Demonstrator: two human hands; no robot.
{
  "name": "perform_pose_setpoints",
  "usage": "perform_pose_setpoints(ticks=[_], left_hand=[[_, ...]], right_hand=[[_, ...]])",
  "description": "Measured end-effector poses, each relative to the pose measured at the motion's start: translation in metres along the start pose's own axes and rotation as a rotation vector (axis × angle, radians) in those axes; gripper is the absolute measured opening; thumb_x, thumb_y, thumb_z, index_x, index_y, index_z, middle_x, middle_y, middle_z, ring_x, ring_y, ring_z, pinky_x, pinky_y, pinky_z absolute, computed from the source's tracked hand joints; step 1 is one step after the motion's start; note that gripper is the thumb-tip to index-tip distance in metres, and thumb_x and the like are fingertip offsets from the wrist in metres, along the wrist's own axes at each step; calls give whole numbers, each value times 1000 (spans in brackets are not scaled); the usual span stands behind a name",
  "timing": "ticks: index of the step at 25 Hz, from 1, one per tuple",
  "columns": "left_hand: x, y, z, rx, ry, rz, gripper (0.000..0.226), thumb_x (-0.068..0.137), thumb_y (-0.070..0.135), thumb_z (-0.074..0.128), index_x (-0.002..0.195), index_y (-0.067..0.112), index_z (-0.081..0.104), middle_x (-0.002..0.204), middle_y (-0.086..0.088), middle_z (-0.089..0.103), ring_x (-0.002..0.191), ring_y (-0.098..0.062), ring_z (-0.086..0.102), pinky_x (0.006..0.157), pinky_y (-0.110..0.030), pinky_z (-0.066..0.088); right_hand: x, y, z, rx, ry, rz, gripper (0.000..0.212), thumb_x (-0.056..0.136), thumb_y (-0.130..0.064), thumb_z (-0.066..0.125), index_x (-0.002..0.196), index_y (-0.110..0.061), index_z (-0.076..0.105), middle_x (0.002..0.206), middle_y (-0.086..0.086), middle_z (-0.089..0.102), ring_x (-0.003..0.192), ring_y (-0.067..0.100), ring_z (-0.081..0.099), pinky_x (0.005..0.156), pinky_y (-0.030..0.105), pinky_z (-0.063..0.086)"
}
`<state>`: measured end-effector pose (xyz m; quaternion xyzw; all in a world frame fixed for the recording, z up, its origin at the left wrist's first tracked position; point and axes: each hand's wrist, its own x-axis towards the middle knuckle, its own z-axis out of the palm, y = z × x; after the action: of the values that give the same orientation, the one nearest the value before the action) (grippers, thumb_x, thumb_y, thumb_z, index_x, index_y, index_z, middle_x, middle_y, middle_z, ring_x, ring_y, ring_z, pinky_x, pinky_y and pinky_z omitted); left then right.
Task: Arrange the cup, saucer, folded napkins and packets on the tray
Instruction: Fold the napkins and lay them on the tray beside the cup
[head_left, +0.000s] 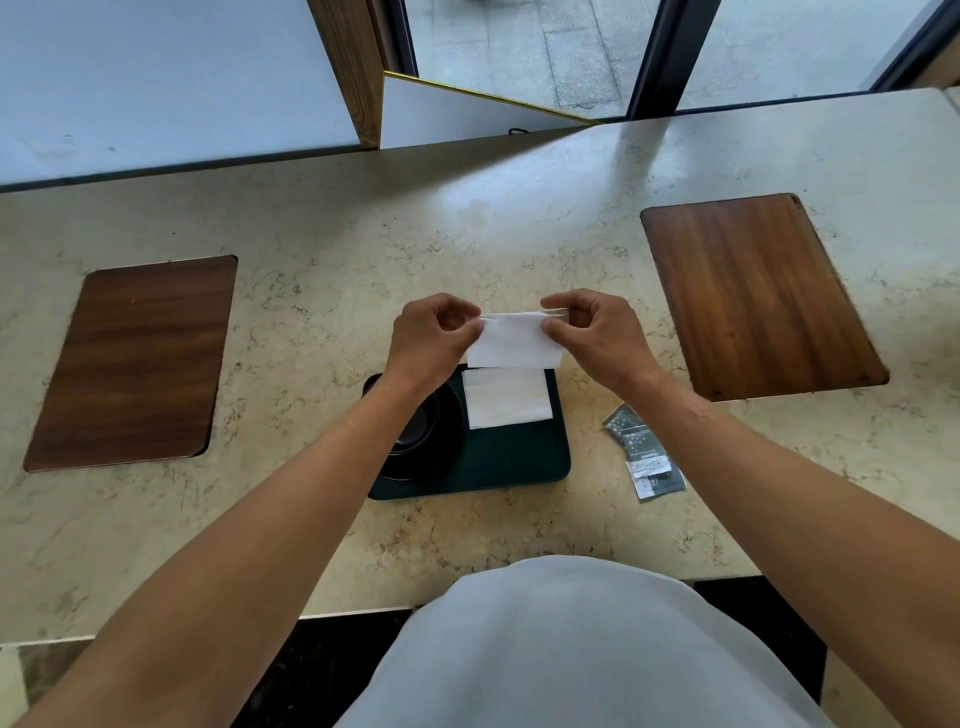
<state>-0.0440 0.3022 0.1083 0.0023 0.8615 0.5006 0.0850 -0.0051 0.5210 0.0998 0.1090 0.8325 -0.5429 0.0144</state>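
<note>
A dark green tray (511, 465) lies on the marble counter in front of me. On its left side a black cup (418, 423) stands on a black saucer (415, 467), partly hidden by my left forearm. A folded white napkin (506, 397) lies flat on the tray's far right part. Above the tray's far edge I hold a second white napkin (514, 340): my left hand (431, 335) pinches its left top corner and my right hand (592, 332) pinches its right top corner. Several grey packets (644, 457) lie on the counter to the right of the tray.
Two wooden boards are set on the marble counter (467, 249), one at the left (135, 364) and one at the right (758, 296). A window and a door frame run behind the counter's far edge. The counter's near edge is by my waist.
</note>
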Motion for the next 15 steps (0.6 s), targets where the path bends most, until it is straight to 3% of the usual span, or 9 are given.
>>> perform_pose_setpoints(ticks=[2, 6, 8, 15], left_hand=[[1, 1, -1, 0, -7, -6, 16, 87, 19, 79, 102, 15, 78, 87, 4, 74, 75, 3, 67, 76, -13, 54], [3, 0, 0, -56, -44, -48, 16, 89, 22, 78, 103, 14, 78, 96, -5, 77, 91, -18, 73, 88, -31, 61], [4, 0, 1, -39, -37, -57, 13, 90, 18, 78, 102, 14, 78, 94, -5, 77, 90, -20, 74, 89, -34, 61], [6, -3, 0, 25, -12, -59, 6, 88, 15, 76, 93, 17, 78, 88, 7, 76, 81, -5, 71, 75, -15, 54]], right_hand=[[-1, 1, -2, -39, -1, -5, 24, 93, -20, 74, 117, -17, 75, 112, -1, 75, 105, 16, 71, 97, 38, 59], [-1, 1, -3, -70, 3, -20, 21, 93, -20, 73, 115, -19, 74, 110, -5, 73, 104, 14, 70, 95, 35, 59], [-1, 1, -3, -78, 4, -31, 21, 94, -20, 73, 114, -20, 74, 108, -7, 73, 103, 13, 70, 94, 33, 59], [1, 0, -2, -146, 39, -54, 16, 93, -22, 73, 108, -20, 75, 99, -9, 72, 95, 8, 70, 91, 27, 59]])
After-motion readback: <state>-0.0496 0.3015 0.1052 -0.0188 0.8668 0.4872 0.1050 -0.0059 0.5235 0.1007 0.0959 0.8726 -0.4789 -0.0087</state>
